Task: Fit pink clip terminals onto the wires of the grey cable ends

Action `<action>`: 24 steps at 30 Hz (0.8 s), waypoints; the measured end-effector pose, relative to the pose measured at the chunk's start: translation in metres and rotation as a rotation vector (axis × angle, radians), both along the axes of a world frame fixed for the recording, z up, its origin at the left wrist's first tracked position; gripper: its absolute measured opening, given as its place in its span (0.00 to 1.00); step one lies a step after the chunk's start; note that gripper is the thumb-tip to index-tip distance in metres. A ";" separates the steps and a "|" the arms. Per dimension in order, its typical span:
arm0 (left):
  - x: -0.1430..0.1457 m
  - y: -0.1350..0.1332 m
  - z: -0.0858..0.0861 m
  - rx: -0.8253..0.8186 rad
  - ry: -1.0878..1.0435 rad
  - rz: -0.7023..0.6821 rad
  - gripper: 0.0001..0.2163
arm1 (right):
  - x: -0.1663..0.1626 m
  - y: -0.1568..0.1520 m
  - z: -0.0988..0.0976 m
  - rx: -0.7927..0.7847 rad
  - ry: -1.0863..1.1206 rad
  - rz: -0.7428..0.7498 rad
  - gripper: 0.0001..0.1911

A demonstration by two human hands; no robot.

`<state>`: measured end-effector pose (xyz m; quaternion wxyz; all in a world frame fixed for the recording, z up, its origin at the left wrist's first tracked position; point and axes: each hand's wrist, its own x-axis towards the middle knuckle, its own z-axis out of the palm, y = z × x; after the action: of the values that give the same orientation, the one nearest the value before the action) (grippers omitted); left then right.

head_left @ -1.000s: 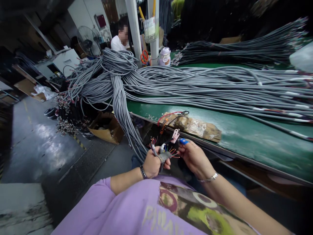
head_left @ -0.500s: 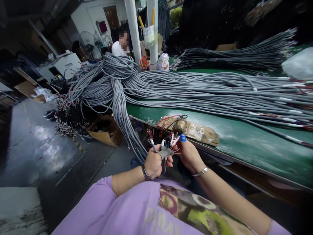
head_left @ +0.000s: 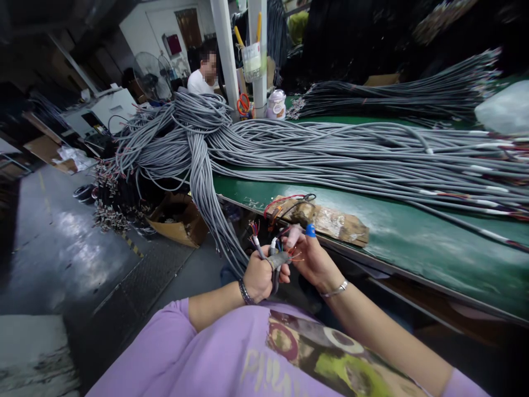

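Note:
My left hand [head_left: 258,275] is closed around several grey cables [head_left: 264,255], whose stripped ends point up and to the right. Thin multicoloured wires [head_left: 254,227] fan out from one cable's end, and orange-red wires [head_left: 296,256] stick out of another. Close by on the right, my right hand [head_left: 314,263] has its fingers bent in at these wires. It wears a blue finger cover [head_left: 310,230], and a pale pink covering [head_left: 294,236] shows at another fingertip. The fingers look pinched; what lies between them is hidden.
Long grey cables [head_left: 330,146] cover the green table [head_left: 397,220], with one bundle hanging off its left edge. A worn wooden block [head_left: 334,221] with clips and leads lies at the front edge. Black cables [head_left: 392,94] lie behind. A person [head_left: 200,80] sits beyond the post.
My right hand has shifted slightly left, and its fingers have drawn closer together at the wires. My left hand keeps its hold on the cables, almost unmoved.

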<state>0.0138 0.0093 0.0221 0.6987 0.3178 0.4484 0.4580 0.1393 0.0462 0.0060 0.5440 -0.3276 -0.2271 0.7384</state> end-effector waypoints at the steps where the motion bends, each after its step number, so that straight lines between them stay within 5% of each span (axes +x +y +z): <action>1: -0.001 -0.002 0.001 0.005 -0.001 -0.001 0.20 | 0.001 -0.001 0.001 -0.016 0.004 0.020 0.27; 10: -0.002 -0.006 0.007 0.038 -0.011 0.064 0.19 | 0.007 -0.002 0.005 -0.028 -0.011 0.073 0.16; 24: 0.005 0.001 0.003 0.025 -0.007 0.079 0.19 | 0.015 0.000 0.006 -0.024 -0.046 0.083 0.14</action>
<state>0.0192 0.0106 0.0251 0.6775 0.3069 0.4525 0.4920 0.1547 0.0462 0.0122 0.5038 -0.3412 -0.2440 0.7551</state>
